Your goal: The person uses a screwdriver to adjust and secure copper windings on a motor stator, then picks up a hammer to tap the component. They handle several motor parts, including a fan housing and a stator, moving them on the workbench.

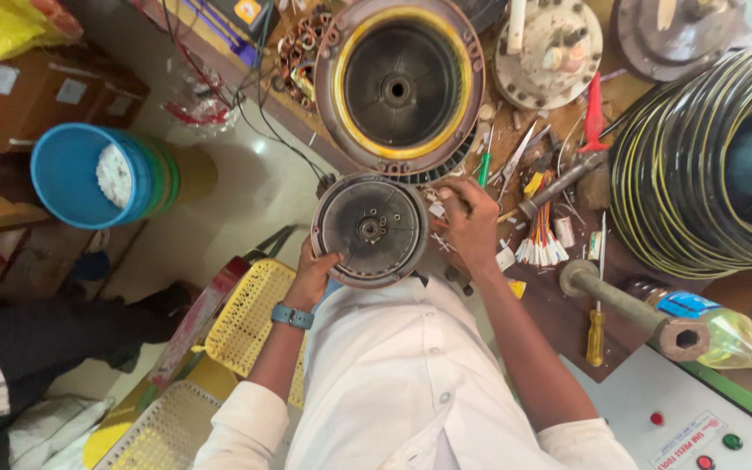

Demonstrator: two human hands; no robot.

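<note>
While my left hand (313, 277) cups the round motor cover (371, 229) at the workbench (559, 313) edge, my right hand (470, 222) pinches its rim wiring — winding exposed, unfinished.

A cluttered wooden counter (559, 305) is seen along the right side. A large round motor housing with a yellow inner ring (399, 83) is laid at its far left edge, with two grey round covers (550, 52) placed beyond it. A thick coil of black and yellow wire (698, 165) is set at the right. Between them, a red-handled tool (594, 113), a green-handled screwdriver (484, 165) and a bundle of coloured wires with white ends (543, 239) are scattered. Nearer, a yellow-handled screwdriver (596, 335), a heavy metal socket bar (628, 305) and a bottle of yellow liquid (724, 335) are laid.
</note>
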